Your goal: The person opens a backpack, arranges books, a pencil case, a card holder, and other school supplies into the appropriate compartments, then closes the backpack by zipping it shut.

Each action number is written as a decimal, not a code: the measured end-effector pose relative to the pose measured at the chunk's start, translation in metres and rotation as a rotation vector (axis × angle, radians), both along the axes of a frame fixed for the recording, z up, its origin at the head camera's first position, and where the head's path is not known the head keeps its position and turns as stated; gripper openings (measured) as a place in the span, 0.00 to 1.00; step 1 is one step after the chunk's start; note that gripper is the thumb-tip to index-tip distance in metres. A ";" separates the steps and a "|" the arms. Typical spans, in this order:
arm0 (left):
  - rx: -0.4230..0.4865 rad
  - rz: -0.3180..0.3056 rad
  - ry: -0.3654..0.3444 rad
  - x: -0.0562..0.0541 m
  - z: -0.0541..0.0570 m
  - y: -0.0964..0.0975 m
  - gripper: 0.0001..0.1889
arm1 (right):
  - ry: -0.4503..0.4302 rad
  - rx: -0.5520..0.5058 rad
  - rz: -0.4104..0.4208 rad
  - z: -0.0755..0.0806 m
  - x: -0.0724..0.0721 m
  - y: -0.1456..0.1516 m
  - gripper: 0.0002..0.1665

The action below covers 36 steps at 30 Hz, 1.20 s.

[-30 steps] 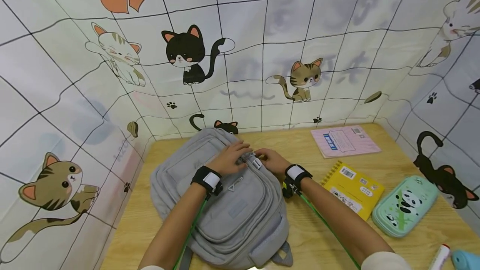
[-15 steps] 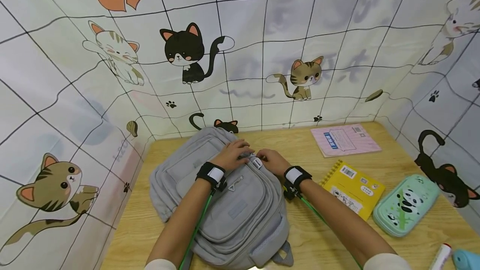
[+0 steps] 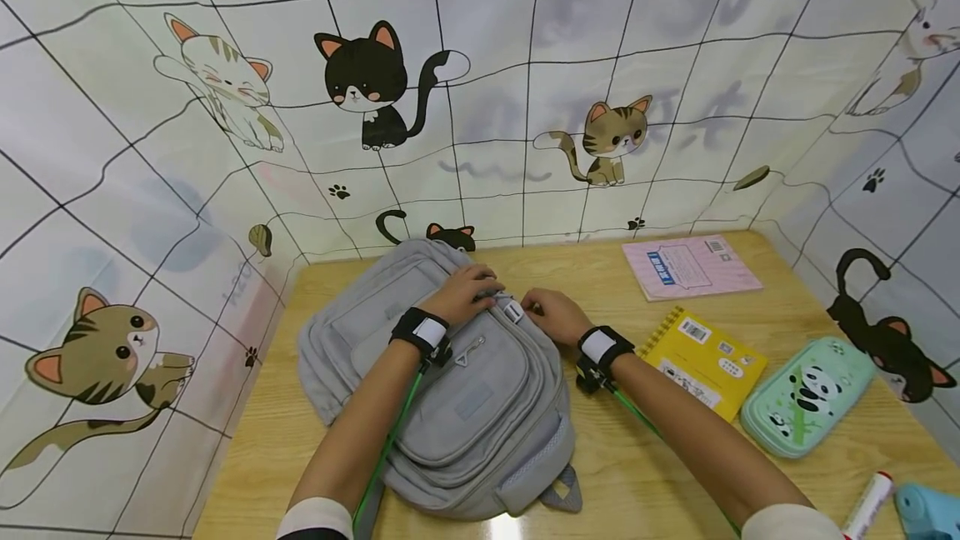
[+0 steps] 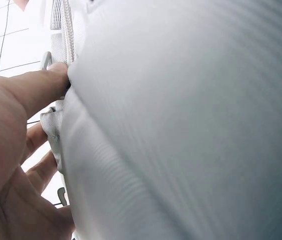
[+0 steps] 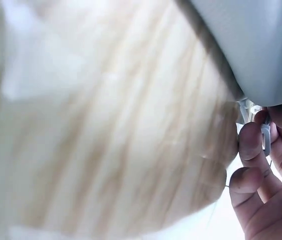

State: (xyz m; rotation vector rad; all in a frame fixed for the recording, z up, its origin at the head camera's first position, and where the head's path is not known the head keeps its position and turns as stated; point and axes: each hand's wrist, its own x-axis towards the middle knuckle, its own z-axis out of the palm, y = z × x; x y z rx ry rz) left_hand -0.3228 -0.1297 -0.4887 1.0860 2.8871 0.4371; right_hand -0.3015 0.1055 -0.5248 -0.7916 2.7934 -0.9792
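Note:
A grey backpack [image 3: 468, 402] lies on the table with its front pocket facing up. At its top end my left hand [image 3: 459, 297] grips the fabric. In the left wrist view, a digit of my left hand [image 4: 11, 120] presses beside a zipper [image 4: 68, 30], with other fingers behind the bag's edge. Just to the right, my right hand [image 3: 557, 317] is at the bag's upper side edge. A small grey loop-shaped zipper pull [image 5: 266, 140] is pinched between its thumb and fingers in the right wrist view. A second zipper pull [image 3: 469, 351] hangs on the front pocket.
Right of the bag lie a pink booklet [image 3: 690, 267], a yellow spiral notebook [image 3: 705, 361] and a green panda pencil case [image 3: 808, 397]. A marker [image 3: 870, 507] and a blue object [image 3: 926, 511] sit at the near right corner. Cat-print cloth walls surround the wooden table [image 3: 622, 465].
My right hand has drawn slightly to the right, widening the gap to the left hand. My left hand has shifted a little over the bag's top. The head view has tilted slightly.

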 end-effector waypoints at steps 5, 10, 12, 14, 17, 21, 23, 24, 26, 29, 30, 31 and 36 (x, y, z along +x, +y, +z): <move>0.003 -0.006 -0.001 0.000 0.000 0.001 0.18 | 0.002 0.013 -0.003 0.001 0.005 0.005 0.07; -0.003 -0.013 0.011 0.001 0.001 0.000 0.18 | 0.000 0.005 -0.012 0.002 0.009 0.006 0.05; 0.000 -0.014 0.005 0.001 0.002 -0.001 0.18 | 0.004 0.004 -0.014 0.002 0.010 0.007 0.05; 0.001 -0.013 0.007 0.002 0.002 -0.001 0.18 | 0.009 0.001 -0.011 0.002 0.012 0.008 0.05; 0.011 -0.011 0.009 0.004 0.003 -0.001 0.17 | 0.013 0.000 -0.013 0.002 0.014 0.009 0.05; 0.033 -0.020 0.000 0.005 0.004 -0.001 0.17 | 0.007 0.005 -0.024 0.003 0.017 0.011 0.03; 0.037 -0.026 -0.006 0.005 0.003 0.001 0.17 | 0.003 0.001 -0.027 0.004 0.019 0.014 0.03; 0.038 -0.027 -0.004 0.005 0.003 0.002 0.18 | 0.000 -0.005 -0.026 0.004 0.021 0.015 0.02; 0.035 -0.028 0.006 0.004 0.002 0.002 0.17 | 0.001 -0.005 -0.023 0.005 0.022 0.017 0.02; 0.034 -0.030 0.018 0.003 0.001 0.001 0.17 | -0.007 0.002 -0.028 0.007 0.025 0.018 0.02; 0.035 -0.031 0.020 0.003 0.001 0.001 0.17 | -0.012 0.005 -0.032 0.007 0.026 0.018 0.02; 0.036 -0.033 0.016 0.003 0.002 0.001 0.17 | -0.015 0.010 -0.037 0.008 0.027 0.019 0.02; 0.040 -0.035 0.010 0.006 0.004 0.001 0.17 | -0.032 0.019 -0.057 0.011 0.034 0.021 0.02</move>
